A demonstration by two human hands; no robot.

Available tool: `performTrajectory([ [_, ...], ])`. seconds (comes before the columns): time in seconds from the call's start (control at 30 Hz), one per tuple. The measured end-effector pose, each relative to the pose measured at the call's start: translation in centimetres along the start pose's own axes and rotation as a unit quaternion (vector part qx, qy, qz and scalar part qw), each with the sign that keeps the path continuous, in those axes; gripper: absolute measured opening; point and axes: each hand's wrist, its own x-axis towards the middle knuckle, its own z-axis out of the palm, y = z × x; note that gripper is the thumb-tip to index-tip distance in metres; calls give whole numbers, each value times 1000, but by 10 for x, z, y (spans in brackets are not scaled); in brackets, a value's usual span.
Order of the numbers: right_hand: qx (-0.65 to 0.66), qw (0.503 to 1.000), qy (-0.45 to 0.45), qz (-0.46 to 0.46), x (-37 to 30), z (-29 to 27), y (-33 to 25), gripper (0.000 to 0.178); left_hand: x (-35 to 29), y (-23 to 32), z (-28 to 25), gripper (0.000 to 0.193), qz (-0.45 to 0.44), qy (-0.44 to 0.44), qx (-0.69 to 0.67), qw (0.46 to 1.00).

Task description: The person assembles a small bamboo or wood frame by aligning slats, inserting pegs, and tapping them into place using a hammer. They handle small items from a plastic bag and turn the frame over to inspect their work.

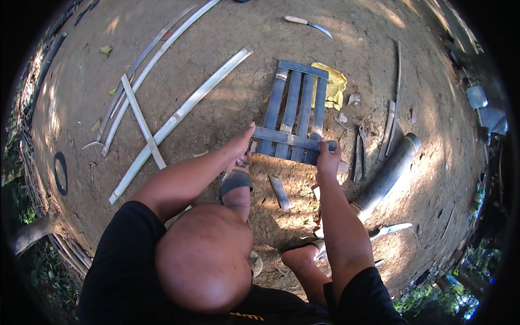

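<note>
A small rack of dark bamboo slats (291, 103) lies in front of me, its several long strips joined by a crosspiece at the far end. Across its near end runs a second bamboo crosspiece (287, 138); whether it is fastened, I cannot tell. My left hand (240, 145) is closed around the left end of this crosspiece, thumb on top. At the opposite end, my right hand (328, 158) grips it, with the fingers curled round the tip. Under the rack's far right corner is a crumpled yellow bag (333, 86). A short bamboo piece (279, 192) lies on the ground between my arms.
Long split bamboo strips (179, 116) lie crossed at left. A curved knife with a pale handle (307, 25) rests far ahead. To the right are pliers (360, 151), a thick dark bamboo pole (389, 173) and another blade (395, 228). A black ring (60, 173) lies far left.
</note>
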Motion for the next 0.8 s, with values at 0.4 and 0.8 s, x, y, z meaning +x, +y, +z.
performTrajectory([
  [0.4,451,845,21,287,-70,40,47,66,26,-29,-31,60,-14,-113,-79,990],
  [0.8,482,841,21,243,-51,27,24,53,44,-34,-61,47,154,-93,116,977],
])
